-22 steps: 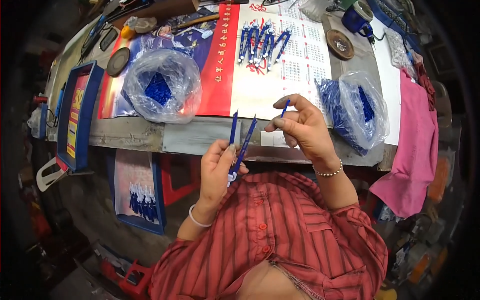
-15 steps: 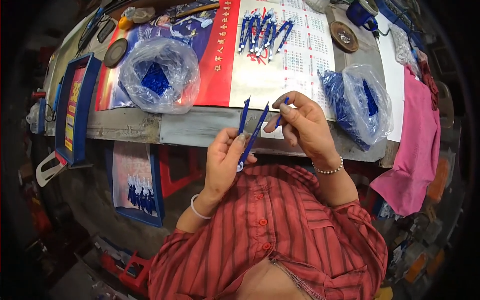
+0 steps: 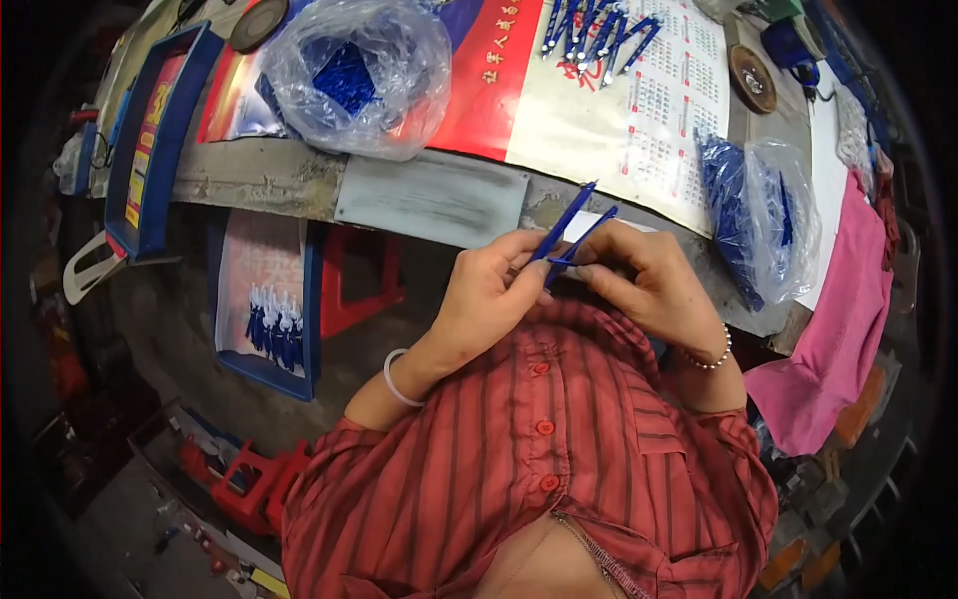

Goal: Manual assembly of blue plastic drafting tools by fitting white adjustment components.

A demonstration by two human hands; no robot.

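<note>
A blue drawing compass with two slim, dark-pointed legs [image 3: 567,220] is pinched in my left hand [image 3: 484,295], in front of my body just off the table edge. Its hinge end is hidden by my fingers. My right hand [image 3: 649,280] is closed close against the left, thumb and fingertips on a small thin blue piece [image 3: 561,262] that lies across the legs. How the piece meets the compass is partly hidden. Beyond my hands, several similar blue compasses with silver tips [image 3: 599,40] lie in a heap on a calendar sheet [image 3: 559,120].
Clear bags of blue parts stand left [image 3: 424,85] and right [image 3: 783,230] on the table. A brown round dish [image 3: 751,80] lies beyond. A blue tray [image 3: 311,349] below the edge holds white-topped blue pieces. A pink cloth [image 3: 833,339] hangs right; a red stool [image 3: 344,299] stands underneath.
My right hand has come in with the small blue piece and now meets the compass in my left hand. The whole view has shifted, so the tabletop sits higher in it.
</note>
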